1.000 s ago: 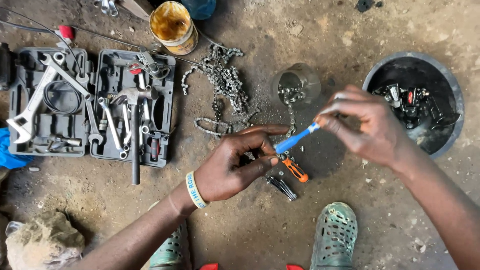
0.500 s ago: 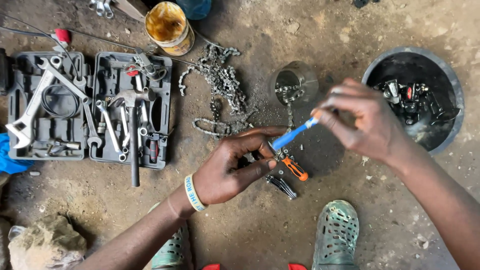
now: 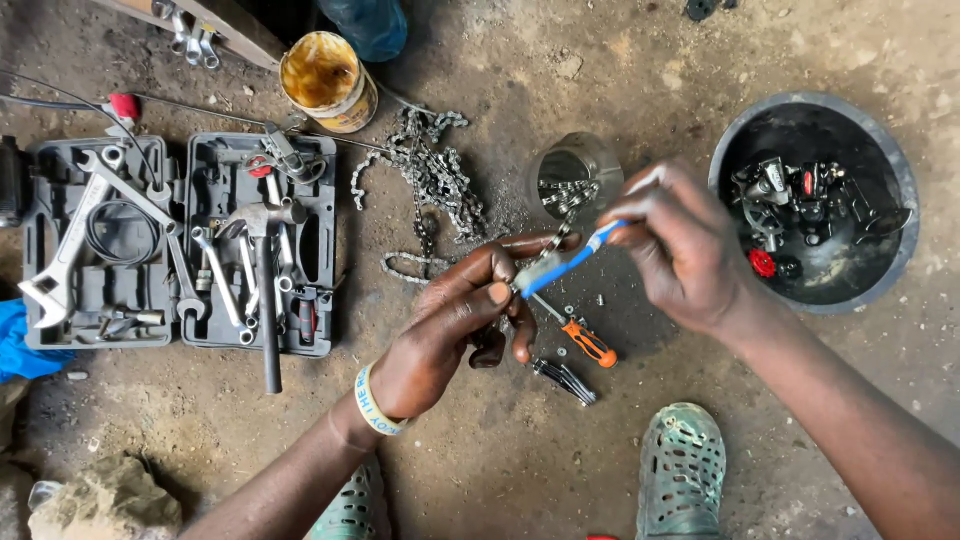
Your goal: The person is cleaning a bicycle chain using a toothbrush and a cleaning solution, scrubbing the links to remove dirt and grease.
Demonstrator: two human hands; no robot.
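My right hand (image 3: 680, 250) grips the white and blue handle of a small brush (image 3: 560, 262), like a toothbrush. The brush slants down to the left, and its head meets the fingertips of my left hand (image 3: 455, 325). My left hand is closed around a small dark part, mostly hidden by the fingers; a pale wristband sits on that wrist. Both hands hover over the dirt floor. Under them lie an orange-handled screwdriver (image 3: 587, 343) and a black folding key set (image 3: 565, 381).
A bicycle chain (image 3: 432, 185) lies beyond the hands beside a metal cup (image 3: 572, 175) holding chain links. On the right, a black bowl (image 3: 900, 250) holds derailleur parts. An open grey tool case (image 3: 180, 330) with a hammer (image 3: 266, 300) and wrenches sits left. A rusty can (image 3: 328, 78) is at top. My green shoes (image 3: 682, 470) are below.
My right hand has drifted slightly left with the brush, working it against the part in my left hand. The left hand has stayed nearly still.
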